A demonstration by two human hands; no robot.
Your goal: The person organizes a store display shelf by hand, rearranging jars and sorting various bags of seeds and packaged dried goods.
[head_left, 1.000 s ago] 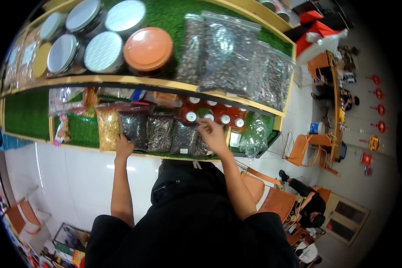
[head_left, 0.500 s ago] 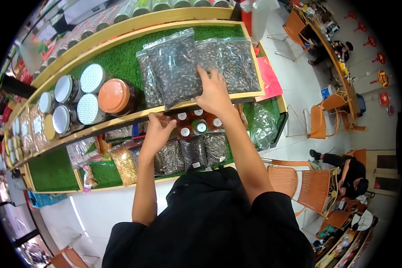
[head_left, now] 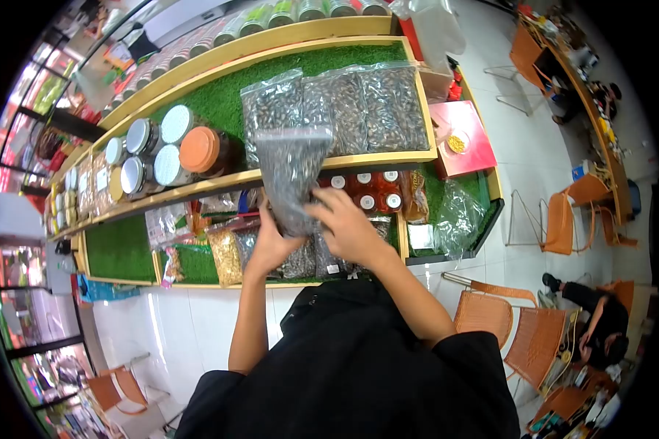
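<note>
A clear zip bag of dark seeds (head_left: 291, 172) is tilted over the front edge of the upper shelf, its zip end toward the shelf. Around the bag's lower left side my left hand (head_left: 271, 245) is closed. My right hand (head_left: 344, 225) touches its right side with bent fingers. Behind it, more bags of dark seeds (head_left: 384, 106) lie side by side on green turf. Below, partly hidden by my hands, are smaller bags, one with yellow contents (head_left: 225, 256), and red bottles with white caps (head_left: 366, 192).
Jars with pale lids and an orange-lidded jar (head_left: 203, 151) stand left on the upper shelf. A pink box (head_left: 463, 137) and a crumpled clear bag (head_left: 460, 216) are at the right. Wicker chairs (head_left: 483, 316) and a seated person (head_left: 600, 322) are at the lower right.
One seed bag has come off the upper shelf toward me, and my left hand now holds it. My right hand has moved down with it. The view has shifted.
</note>
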